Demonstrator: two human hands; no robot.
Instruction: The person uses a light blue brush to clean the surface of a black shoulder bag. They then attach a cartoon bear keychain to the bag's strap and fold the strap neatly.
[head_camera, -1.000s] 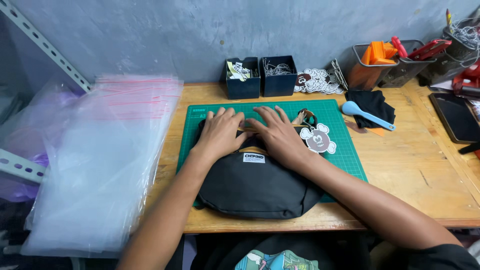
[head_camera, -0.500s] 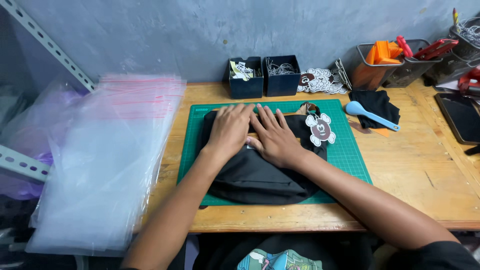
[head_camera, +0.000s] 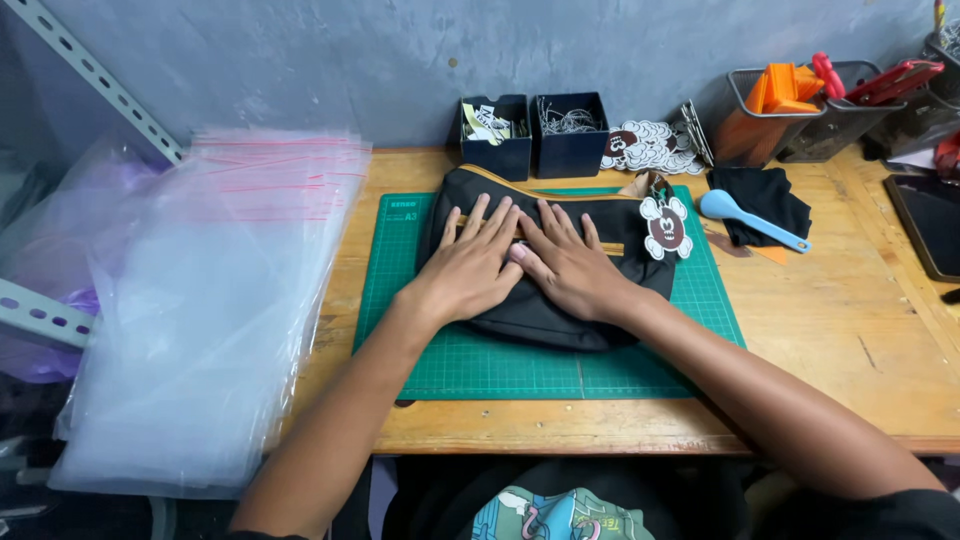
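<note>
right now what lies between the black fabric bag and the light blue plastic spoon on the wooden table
In the head view, a skull-shaped card tag on the bag's right end, then bare green mat and table before the spoon.

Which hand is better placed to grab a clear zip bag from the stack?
Left, probably. The left hand lies flat on the black bag, on the side toward the stack of clear zip bags. The right hand would have to cross over it.

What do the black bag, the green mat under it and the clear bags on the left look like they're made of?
Black bag: matte woven fabric, probably nylon or polyester; it creases softly.
Green mat: rubbery-looking cutting mat, printed with a grid.
Clear bags: thin glossy plastic film, see-through, with red strips along the top.
</note>
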